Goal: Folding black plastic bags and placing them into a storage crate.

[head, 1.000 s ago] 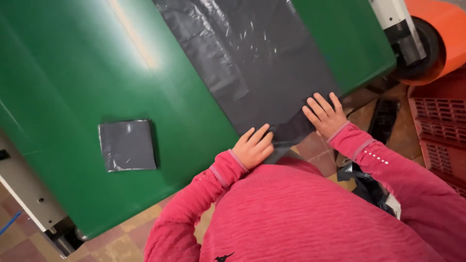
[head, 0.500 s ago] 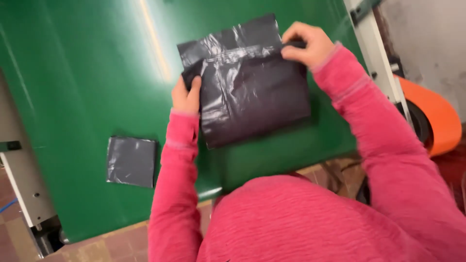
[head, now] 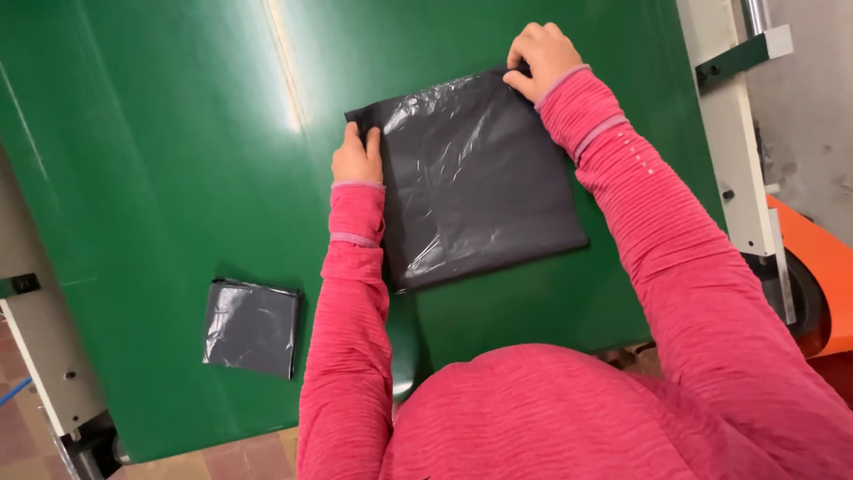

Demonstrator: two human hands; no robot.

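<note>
Now both hands sit on a folded dark grey plastic bag that lies flat on the green worktop, toward the far middle of the surface. The left hand rests at the bag's left edge near its far left corner, fingers curled together over the film, apparently pinching that edge, though the grip itself is hard to make out. The right hand is at the far right corner, fingers bunched and closed on the plastic there. Both arms wear pink long sleeves, the left sleeve running along the bag's left side and the right sleeve crossing its right portion. The bag is roughly square, glossy, with creases catching the light.

Well apart from it, near the left corner of the worktop, lies 1 smaller folded grey bag, a neat square touched by neither hand. On the right, beyond the worktop's edge, a white metal frame stands upright, and an orange machine part shows just past it.
</note>
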